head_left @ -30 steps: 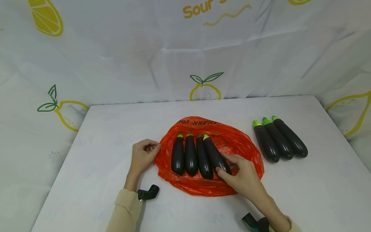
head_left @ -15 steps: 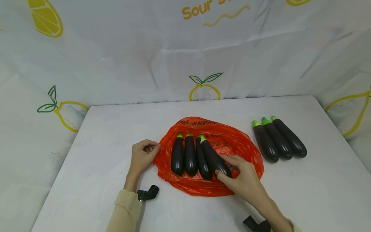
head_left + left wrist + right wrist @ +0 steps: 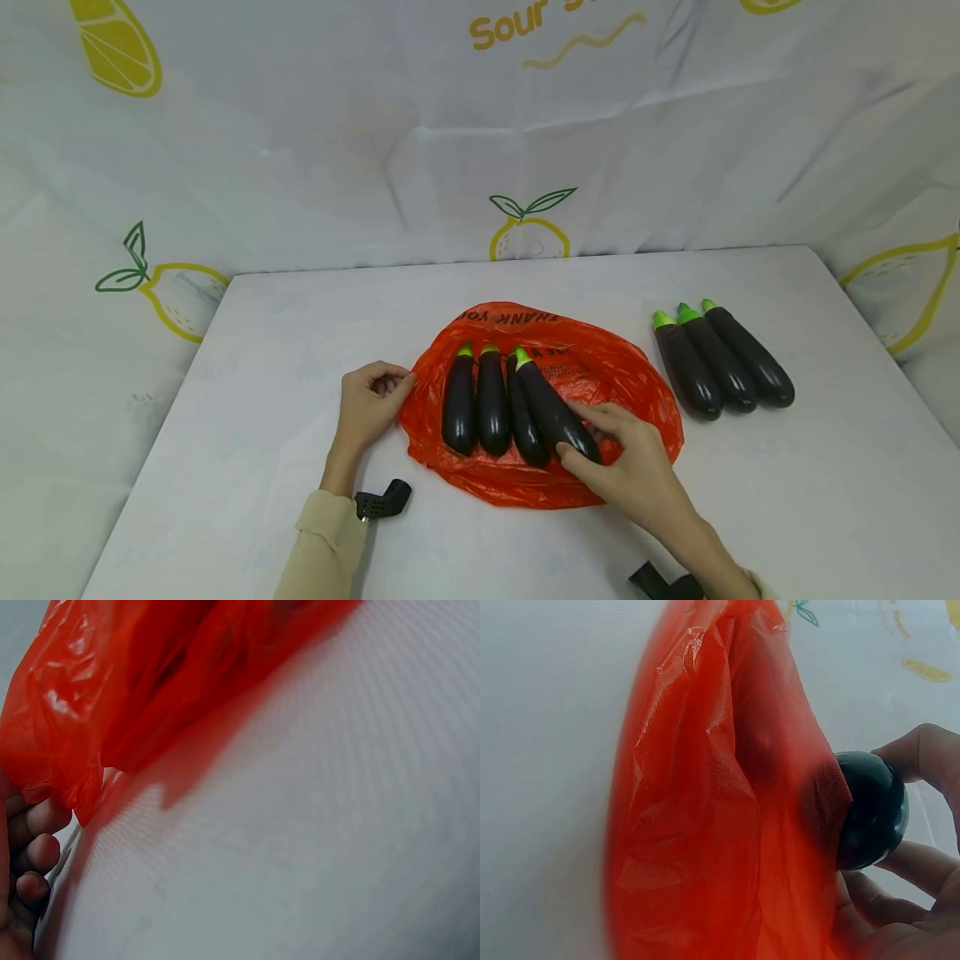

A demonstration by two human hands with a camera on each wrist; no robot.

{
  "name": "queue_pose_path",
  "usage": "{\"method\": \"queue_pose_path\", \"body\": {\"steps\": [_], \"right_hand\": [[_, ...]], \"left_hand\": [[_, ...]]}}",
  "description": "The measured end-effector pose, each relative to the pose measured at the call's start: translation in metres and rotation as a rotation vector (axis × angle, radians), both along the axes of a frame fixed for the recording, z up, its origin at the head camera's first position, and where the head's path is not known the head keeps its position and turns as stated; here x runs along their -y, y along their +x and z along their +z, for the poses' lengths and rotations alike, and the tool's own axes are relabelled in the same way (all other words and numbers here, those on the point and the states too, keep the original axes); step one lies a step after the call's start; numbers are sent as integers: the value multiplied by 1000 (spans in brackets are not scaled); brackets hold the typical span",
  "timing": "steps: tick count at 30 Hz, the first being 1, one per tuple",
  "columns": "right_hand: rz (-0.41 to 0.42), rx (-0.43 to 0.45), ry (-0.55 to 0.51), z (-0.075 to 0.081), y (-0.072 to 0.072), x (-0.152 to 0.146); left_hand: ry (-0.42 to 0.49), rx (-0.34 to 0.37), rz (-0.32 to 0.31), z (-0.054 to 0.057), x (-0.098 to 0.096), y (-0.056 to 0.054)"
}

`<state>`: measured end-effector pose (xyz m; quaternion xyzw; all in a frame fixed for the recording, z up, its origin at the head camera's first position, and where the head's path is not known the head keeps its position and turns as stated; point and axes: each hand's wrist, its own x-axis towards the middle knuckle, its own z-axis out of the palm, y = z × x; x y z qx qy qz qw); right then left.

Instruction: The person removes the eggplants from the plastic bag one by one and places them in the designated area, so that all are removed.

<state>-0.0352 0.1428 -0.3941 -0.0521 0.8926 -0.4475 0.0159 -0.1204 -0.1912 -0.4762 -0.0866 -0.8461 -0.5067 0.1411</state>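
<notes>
A red plastic bag [image 3: 615, 367] lies spread on the table, its mouth open. Three dark eggplants [image 3: 492, 408] with green tops lie side by side in it. My right hand [image 3: 630, 454] holds another eggplant [image 3: 558, 412] by its thick lower end, thumb on one side and fingers on the other; this one slants across the rightmost of the three. In the right wrist view its rounded end [image 3: 871, 810] shows between thumb and fingers, past the bag's wall. My left hand [image 3: 371, 404] pinches the bag's left edge, and its curled fingers [image 3: 41, 853] show in the left wrist view.
Three more eggplants [image 3: 723, 362] lie together to the right of the bag. The white table [image 3: 240, 433] ends at a back edge against a hanging cloth [image 3: 337, 167] printed with lemons.
The held eggplant's green top has shifted slightly left, over the top of the neighbouring eggplant, whose lower end has shifted down a little. My left hand has stayed at the bag's edge.
</notes>
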Motion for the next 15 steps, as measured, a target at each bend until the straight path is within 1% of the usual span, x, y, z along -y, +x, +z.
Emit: {"method": "queue_pose_path", "body": {"steps": [5, 15], "right_hand": [[1, -11, -2, 0, 0, -1], [0, -24, 6, 4, -1, -5]], "left_hand": [[-11, -10, 2, 0, 0, 0], [-12, 2, 8, -1, 0, 0]]}}
